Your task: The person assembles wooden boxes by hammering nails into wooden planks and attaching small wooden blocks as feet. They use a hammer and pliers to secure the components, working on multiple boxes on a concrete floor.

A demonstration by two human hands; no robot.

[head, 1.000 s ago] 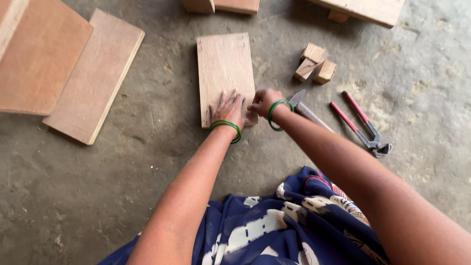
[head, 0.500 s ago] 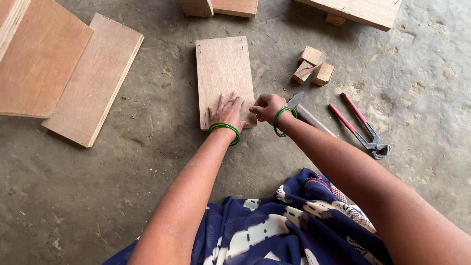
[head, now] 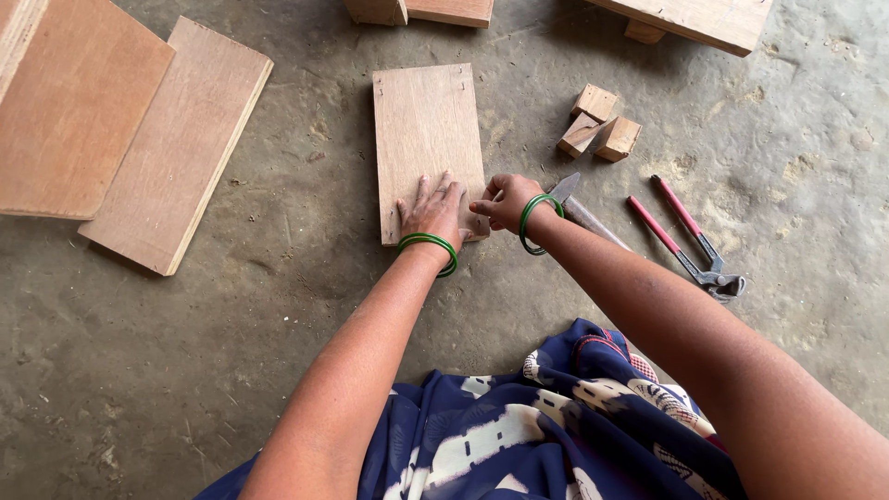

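A small pale wooden board [head: 426,130] lies flat on the concrete floor in front of me. My left hand [head: 431,211] presses flat on its near end, fingers spread, with a green bangle at the wrist. My right hand [head: 505,200], also with a green bangle, sits at the board's near right edge with its fingertips pinched together. Whatever is between them is too small to make out. A hammer [head: 579,204] lies on the floor just behind my right wrist, partly hidden by it.
Red-handled pincers [head: 687,243] lie to the right. Three small wood blocks [head: 597,125] sit beyond the hammer. Two large plywood boards [head: 176,148] overlap at the left, and more timber pieces [head: 421,9] lie along the far edge. Blue patterned cloth [head: 528,435] covers my lap.
My right hand has slid slightly nearer along the board's right edge. My left hand stays pressed on the board.
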